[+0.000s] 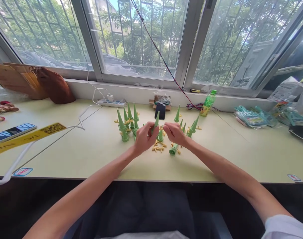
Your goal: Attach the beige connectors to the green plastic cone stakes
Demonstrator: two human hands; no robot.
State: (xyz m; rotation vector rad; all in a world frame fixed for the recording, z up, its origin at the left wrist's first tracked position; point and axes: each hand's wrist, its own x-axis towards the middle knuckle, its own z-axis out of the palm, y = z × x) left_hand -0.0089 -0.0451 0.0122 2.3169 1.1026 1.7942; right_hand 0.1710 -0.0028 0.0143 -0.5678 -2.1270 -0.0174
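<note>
My left hand (146,135) is closed around a green cone-shaped plastic spike (157,119), its tip pointing up. Just to the right, my right hand (175,133) is closed, thumb and fingers pinched at a small yellow peg (161,127) beside the spike; the fingers partly hide it. Below the hands lie several loose yellow pegs (158,148). A green spike (173,150) rests on its side under my right hand, its round open end facing me. Left of my hands, several green spikes (122,127) with yellow pegs stand upright; more spikes (193,127) stand on the right.
The pale table (96,159) has a phone (160,111) at the back, a power strip (112,103) and a green bottle (208,103). Bagged items (253,117) lie right. A white cable with a yellow tag (29,137) crosses at left, near another phone (13,132).
</note>
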